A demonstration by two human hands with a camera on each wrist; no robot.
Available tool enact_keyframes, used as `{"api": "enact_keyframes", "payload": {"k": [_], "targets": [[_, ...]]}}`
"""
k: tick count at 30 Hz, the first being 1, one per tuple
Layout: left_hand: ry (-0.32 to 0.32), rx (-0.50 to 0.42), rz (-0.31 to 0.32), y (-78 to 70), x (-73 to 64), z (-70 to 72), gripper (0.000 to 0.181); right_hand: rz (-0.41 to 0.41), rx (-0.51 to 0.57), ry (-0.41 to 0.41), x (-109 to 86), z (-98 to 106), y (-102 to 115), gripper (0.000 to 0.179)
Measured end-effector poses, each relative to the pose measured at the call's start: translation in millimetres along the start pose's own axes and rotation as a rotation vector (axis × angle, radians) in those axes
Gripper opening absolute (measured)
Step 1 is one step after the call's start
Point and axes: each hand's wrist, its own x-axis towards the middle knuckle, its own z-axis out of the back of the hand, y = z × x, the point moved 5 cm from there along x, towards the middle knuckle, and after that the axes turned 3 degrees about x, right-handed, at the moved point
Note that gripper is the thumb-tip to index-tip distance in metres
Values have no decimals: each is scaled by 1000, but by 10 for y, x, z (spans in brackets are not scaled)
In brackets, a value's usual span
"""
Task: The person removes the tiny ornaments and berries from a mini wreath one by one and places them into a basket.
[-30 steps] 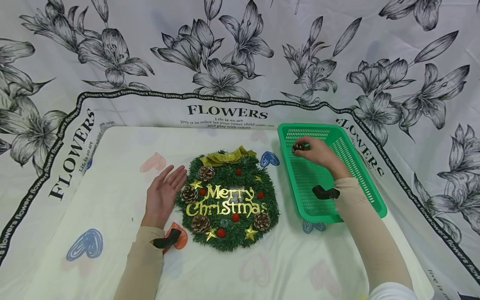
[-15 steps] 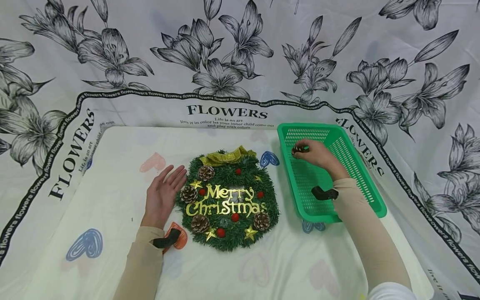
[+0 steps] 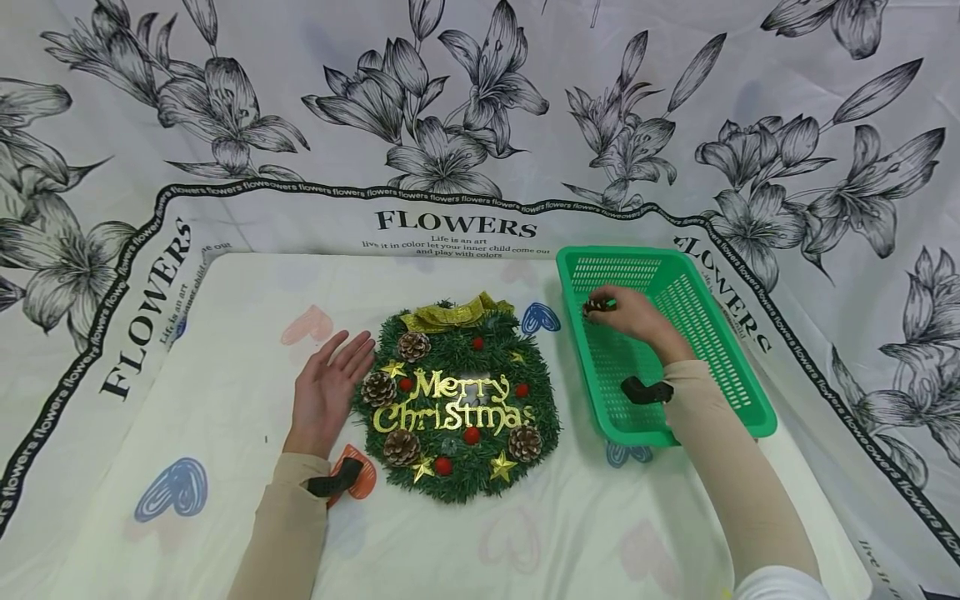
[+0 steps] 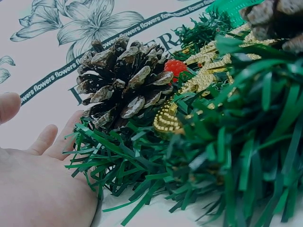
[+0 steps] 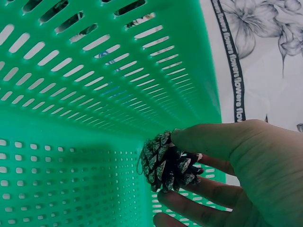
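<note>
My right hand (image 3: pixel 630 313) reaches into the green plastic basket (image 3: pixel 600 429) and holds a pine cone (image 5: pixel 165 163) between thumb and fingers, near the basket's far left corner. In the right wrist view a thin loop shows on the cone's side. My left hand (image 3: pixel 324 393) lies palm up with straight fingers along the left edge of a Christmas wreath (image 3: pixel 465 487). The wreath bears a gold "Merry Christmas" sign (image 3: pixel 453 400), a gold bow (image 3: pixel 453 315), gold stars, red berries and several pine cones. Up close, a wreath pine cone (image 4: pixel 120 82) stands just beyond the left fingertips.
The basket stands at the right of the table, its perforated floor showing around the right hand. A white cloth with printed hearts (image 3: pixel 172 489) covers the table (image 3: pixel 420 550). Behind it hangs a flower-printed curtain (image 3: pixel 450 108).
My right hand has sunk slightly lower into the basket with the pine cone in its fingers. The left hand and the wreath have stayed in place.
</note>
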Motion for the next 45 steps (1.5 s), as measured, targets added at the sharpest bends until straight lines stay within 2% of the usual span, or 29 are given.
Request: {"api": "enact_keyframes", "payload": {"k": [15,21,26,45], "targets": [[-8,9,-3,2,7,1,62,-8,-24,4,-3,-67,-30,46],[-16,31,-1,12,16,11,63,-4,1,12,-16,-97,-32,44],[-13,20,-4,12,15,16,64,12,-11,17,-13,-118,-41,44],[-19,14,-3,14,16,24,63,-15,-36,19,-16,-133,-48,46]]}}
